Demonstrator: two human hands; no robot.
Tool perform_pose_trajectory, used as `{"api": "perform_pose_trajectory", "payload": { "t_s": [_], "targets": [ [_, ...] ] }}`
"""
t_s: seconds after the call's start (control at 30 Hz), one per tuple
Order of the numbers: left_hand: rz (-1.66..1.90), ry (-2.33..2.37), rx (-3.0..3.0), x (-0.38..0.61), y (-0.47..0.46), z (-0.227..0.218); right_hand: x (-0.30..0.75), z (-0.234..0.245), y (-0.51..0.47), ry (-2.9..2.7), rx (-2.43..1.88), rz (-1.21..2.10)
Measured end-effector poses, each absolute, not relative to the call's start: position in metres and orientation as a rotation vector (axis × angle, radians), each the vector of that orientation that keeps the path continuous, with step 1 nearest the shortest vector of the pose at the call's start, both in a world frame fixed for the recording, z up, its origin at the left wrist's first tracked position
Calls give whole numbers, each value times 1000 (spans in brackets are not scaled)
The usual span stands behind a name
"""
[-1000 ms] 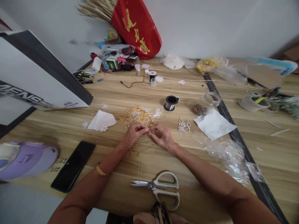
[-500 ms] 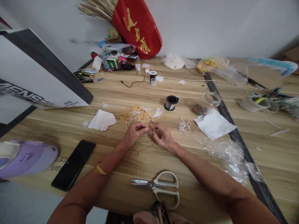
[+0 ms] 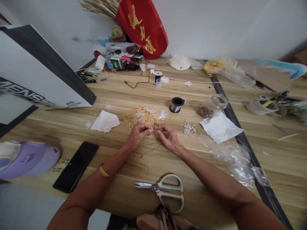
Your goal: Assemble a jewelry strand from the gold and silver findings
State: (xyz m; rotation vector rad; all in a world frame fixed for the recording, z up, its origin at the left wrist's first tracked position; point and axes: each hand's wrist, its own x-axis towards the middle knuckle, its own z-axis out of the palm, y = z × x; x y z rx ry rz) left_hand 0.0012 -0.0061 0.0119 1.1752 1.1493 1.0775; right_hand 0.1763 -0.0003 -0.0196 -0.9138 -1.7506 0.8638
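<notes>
Just in front of a pile of gold and silver beads [image 3: 141,116], my left hand [image 3: 138,136] pinches with thumb and forefinger. What sits between those fingertips is too small to make out. A short gap away, my right hand [image 3: 169,140] is also closed in a pinch on something tiny that I cannot identify. Below both hands a thin gold beaded chain [image 3: 146,152] lies in a loose loop on the wooden table [image 3: 120,166]. Fine pale thread seems to trail below it. Scissors with white handles [image 3: 168,191] rest near the front edge, blades pointing left.
A wire spool [image 3: 177,104] stands behind the beads. To the right are silver chain pieces [image 3: 189,128], a glass jar [image 3: 217,103], white paper [image 3: 220,127] and clear plastic bags [image 3: 237,159]. A black phone [image 3: 75,167], purple container [image 3: 35,156] and large box [image 3: 48,70] occupy the left.
My fingertips have moved slightly farther apart, with the right hand shifted a little to the right. The chain and scissors lie as before. The camera view has shifted slightly.
</notes>
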Motion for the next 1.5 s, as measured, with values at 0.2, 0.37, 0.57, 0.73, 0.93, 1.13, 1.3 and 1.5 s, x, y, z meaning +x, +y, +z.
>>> {"api": "perform_pose_trajectory", "payload": {
  "t_s": [0.2, 0.37, 0.57, 0.73, 0.93, 1.13, 1.3, 1.5],
  "targets": [
    [1075, 1151, 1216, 1, -6, 10, 178, -16, 2, -1658, -937, 1051],
    [1069, 1131, 1274, 1, -6, 8, 176, -18, 4, -1692, -865, 1049],
    [1058, 1145, 1297, 0, -5, 5, 177, -20, 4, -1741, -875, 1035],
    [1073, 1170, 1295, -1, -4, 5, 176, -16, 2, -1789, -861, 1019],
    [1075, 1182, 1311, -2, -4, 3, 175, -17, 3, -1787, -895, 1005],
    [1042, 1208, 1340, -1, -4, 6, 177, -16, 4, -1842, -914, 916],
    [1022, 1237, 1380, -5, -1, 5, 178, -14, 4, -1859, -929, 872],
    [1138, 1370, 1356, -19, 7, 1, 178, -15, 4, -1832, -936, 868]
  ]
}}
